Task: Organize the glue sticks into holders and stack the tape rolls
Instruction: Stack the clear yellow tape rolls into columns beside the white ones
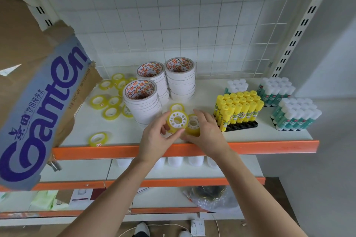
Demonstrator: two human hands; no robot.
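Note:
My left hand [156, 136] pinches a small yellow tape roll [177, 121] with a white patterned core, tilted up just above the shelf. My right hand [206, 131] grips a second yellow tape roll [193, 124] right beside it; the two rolls touch. A third yellow roll [176, 107] lies behind them. Several loose yellow rolls [111, 102] are scattered at the left, and one [97, 139] sits near the front edge. Three tall stacks of white tape rolls [142, 100] stand in the middle. Yellow glue sticks [238, 109] stand in a black holder.
Green-and-white glue sticks [295, 114] fill holders at the right and further back [275, 90]. A cardboard box [44, 90] with blue lettering leans over the shelf's left end. The white shelf [260, 134] has an orange front lip, and a wire grid backs it.

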